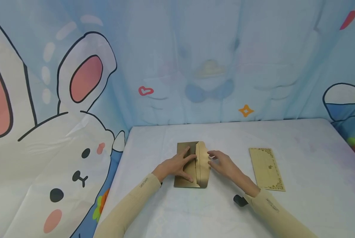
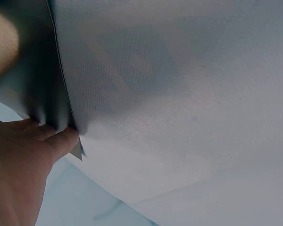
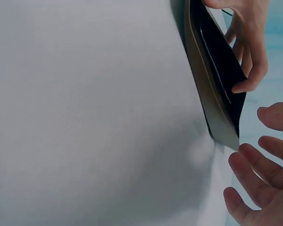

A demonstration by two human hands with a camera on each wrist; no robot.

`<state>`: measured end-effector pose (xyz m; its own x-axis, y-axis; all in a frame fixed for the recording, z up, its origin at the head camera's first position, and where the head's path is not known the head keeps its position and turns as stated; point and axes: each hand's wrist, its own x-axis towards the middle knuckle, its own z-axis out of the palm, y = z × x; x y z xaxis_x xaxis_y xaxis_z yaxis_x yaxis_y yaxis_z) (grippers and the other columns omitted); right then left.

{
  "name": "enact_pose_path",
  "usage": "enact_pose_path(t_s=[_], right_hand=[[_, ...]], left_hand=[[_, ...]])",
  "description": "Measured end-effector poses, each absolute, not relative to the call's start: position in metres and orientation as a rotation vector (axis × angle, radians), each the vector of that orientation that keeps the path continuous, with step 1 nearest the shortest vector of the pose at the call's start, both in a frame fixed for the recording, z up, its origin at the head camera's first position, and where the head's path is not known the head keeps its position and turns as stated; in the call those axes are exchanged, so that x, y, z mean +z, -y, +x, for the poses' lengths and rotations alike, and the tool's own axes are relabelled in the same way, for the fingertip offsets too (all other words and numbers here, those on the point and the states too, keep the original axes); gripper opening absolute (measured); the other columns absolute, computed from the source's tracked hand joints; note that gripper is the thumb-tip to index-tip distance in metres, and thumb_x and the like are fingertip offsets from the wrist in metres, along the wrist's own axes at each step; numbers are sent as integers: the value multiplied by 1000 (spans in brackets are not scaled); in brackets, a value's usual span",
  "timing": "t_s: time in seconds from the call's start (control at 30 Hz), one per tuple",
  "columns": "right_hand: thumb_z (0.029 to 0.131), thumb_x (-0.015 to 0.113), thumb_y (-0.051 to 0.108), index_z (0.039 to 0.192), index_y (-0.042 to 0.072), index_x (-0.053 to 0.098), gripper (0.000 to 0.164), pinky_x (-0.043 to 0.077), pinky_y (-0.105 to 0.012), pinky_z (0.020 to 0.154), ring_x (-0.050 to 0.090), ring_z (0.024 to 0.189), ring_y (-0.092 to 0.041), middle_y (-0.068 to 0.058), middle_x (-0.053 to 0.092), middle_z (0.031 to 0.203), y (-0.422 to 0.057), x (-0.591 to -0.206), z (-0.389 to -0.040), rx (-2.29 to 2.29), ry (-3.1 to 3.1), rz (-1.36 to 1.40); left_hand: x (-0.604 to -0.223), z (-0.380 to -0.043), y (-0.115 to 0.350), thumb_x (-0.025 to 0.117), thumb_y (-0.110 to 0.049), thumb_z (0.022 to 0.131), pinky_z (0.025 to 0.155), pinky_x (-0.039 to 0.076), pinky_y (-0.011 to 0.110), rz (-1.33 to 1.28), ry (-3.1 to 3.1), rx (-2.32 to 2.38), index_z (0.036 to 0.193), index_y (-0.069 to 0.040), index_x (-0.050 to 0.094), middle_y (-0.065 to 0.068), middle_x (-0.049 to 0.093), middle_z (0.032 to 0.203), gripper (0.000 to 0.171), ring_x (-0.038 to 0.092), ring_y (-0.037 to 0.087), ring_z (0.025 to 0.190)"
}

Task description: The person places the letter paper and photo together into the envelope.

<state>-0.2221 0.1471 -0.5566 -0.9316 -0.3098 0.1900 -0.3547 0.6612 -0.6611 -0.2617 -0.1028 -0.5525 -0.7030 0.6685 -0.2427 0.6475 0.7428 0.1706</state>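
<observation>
Light-blue fabric [image 1: 165, 39] is being hung in soft folds behind the back edge of the white-covered table [image 1: 225, 218], and a printed white rabbit [image 1: 76, 165] is being displayed beyond the left edge. A thin rectangular card [image 1: 265, 168], pale gold with darker ornament at its corners, is being supported flat nearer the right edge. A black object [image 1: 240, 200] is being partly hidden by the right beige sleeve [image 1: 276, 211]. A metallic-gold, smooth, rectangular envelope [image 1: 190, 169] is being pressed onto the table, nearer the left edge than the right, by the left hand [image 1: 175, 164], whose fingers are being held spread; its middle is being partly covered. The tapered flap [image 1: 203, 165] is being held out toward the right edge. Beside it the right hand [image 1: 225, 164] is being held loosely open, gripping nothing; fingertip contact cannot be told.
</observation>
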Motion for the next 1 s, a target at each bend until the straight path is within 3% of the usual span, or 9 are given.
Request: enact_pose_path(t_s=[0.2,1.0], right_hand=[[85,65,15,126,1,50,45,48,-45,85,59,101,-31,-17,59,115,-160,-562,-217,1024,2825,555],[86,64,17,131,2,45,51,46,-47,88,55,107,-33,-18,55,121,-213,-560,-211,919,2933,435]], left_hand=[[-551,-260,104,60,-76,61,98,41,47,1008,-2639,126,145,-41,12,9,-4,155,103,19,31,140],[-548,-261,103,64,-71,63,100,39,48,1075,-2636,176,145,-35,16,16,1,154,102,21,34,139]])
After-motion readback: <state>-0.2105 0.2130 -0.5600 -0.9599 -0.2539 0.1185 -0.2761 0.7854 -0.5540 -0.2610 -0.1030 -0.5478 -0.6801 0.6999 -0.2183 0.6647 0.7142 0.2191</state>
